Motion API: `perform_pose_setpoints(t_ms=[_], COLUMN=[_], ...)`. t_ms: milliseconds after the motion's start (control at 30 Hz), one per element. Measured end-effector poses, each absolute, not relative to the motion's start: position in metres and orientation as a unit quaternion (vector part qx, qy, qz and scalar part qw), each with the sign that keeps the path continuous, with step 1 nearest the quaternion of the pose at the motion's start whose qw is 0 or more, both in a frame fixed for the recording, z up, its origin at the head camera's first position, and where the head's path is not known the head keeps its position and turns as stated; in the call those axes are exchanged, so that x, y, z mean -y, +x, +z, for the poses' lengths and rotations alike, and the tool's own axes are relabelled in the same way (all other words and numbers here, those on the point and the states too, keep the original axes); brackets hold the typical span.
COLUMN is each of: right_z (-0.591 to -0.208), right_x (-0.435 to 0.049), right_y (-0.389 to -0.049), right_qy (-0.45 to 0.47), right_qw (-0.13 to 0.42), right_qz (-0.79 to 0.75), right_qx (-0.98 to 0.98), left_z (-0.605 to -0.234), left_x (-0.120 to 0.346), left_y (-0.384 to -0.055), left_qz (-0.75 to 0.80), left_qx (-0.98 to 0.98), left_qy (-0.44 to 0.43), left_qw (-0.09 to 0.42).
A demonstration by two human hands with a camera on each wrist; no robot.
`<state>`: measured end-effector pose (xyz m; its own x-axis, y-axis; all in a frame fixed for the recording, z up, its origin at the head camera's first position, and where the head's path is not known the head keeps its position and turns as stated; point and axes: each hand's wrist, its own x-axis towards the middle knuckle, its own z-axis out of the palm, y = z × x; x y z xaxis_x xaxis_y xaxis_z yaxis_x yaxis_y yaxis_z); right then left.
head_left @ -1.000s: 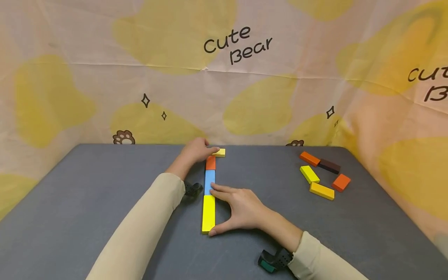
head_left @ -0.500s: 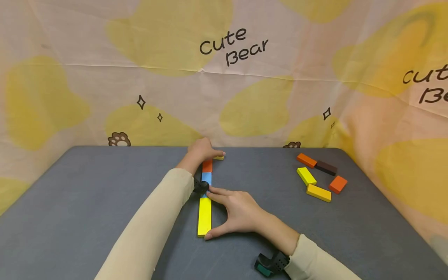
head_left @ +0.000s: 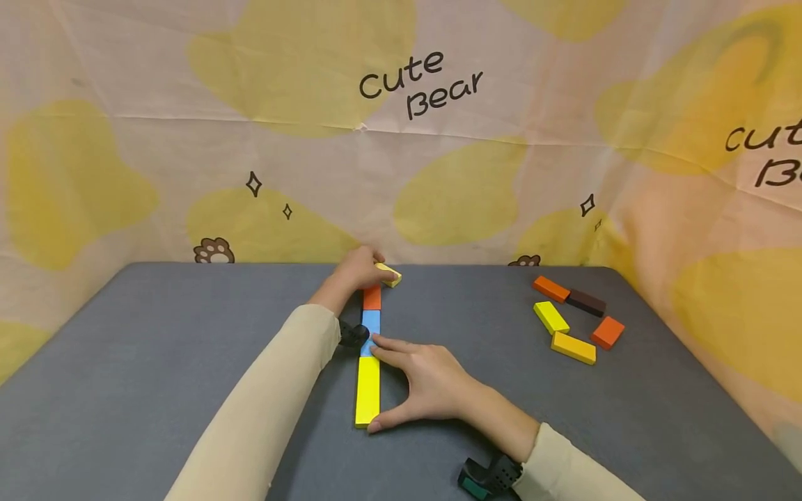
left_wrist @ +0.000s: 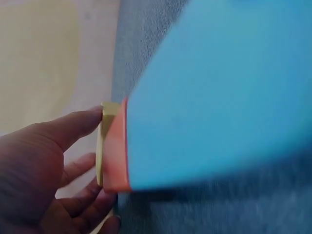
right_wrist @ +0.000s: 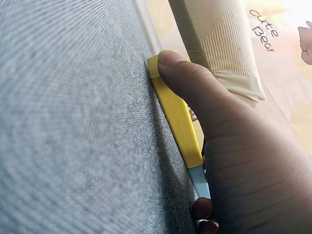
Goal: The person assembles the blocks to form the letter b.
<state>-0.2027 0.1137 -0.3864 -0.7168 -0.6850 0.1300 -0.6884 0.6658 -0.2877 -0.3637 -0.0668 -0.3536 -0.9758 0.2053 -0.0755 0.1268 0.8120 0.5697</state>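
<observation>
A straight row of blocks runs away from me in the head view: a long yellow block (head_left: 368,392) nearest, then a blue block (head_left: 371,321) and an orange block (head_left: 372,299). At the far end my left hand (head_left: 354,271) pinches a pale yellow block (left_wrist: 110,108) between thumb and fingers, close to the orange block; the head view shows it turned at an angle. My right hand (head_left: 434,379) lies along the row's right side. Its thumb touches the near end of the long yellow block, and its fingertips touch the blue block's side.
On the right of the grey table (head_left: 188,362) lie several loose blocks: an orange one (head_left: 551,289), a dark brown one (head_left: 585,302), a second orange one (head_left: 608,332) and two yellow ones (head_left: 573,347). A printed cloth (head_left: 326,167) hangs behind the table.
My left hand reached further right over the pale yellow block, then drew back slightly; that block, earlier lying crosswise, is now turned at an angle. My right hand stays at the row.
</observation>
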Motion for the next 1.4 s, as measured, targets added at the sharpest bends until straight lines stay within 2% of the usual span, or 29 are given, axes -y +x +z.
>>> perform_pose_setpoints(t_ms=[267,533,867,1400], right_z=[-0.385,-0.386,-0.385,-0.386], right_x=[-0.113,-0.114,-0.110,-0.113], right_y=[-0.203,-0.203,-0.204,-0.203], right_qy=[0.377,0.372,0.375,0.369], right_qw=[0.004,-0.001,-0.017,-0.012], right_qz=[0.161,0.164,0.159,0.163], right_qx=[0.912,0.914,0.913,0.915], left_z=[-0.356,-0.357,-0.368,-0.374], left_x=[0.077,0.085,0.102,0.101], left_y=[-0.370,-0.375,-0.377,-0.379], left_qz=[0.330,0.335,0.380,0.384], left_qx=[-0.933,-0.928,-0.915,-0.907], left_qy=[0.115,0.141,0.120,0.153], left_qw=[0.086,0.079,0.058,0.072])
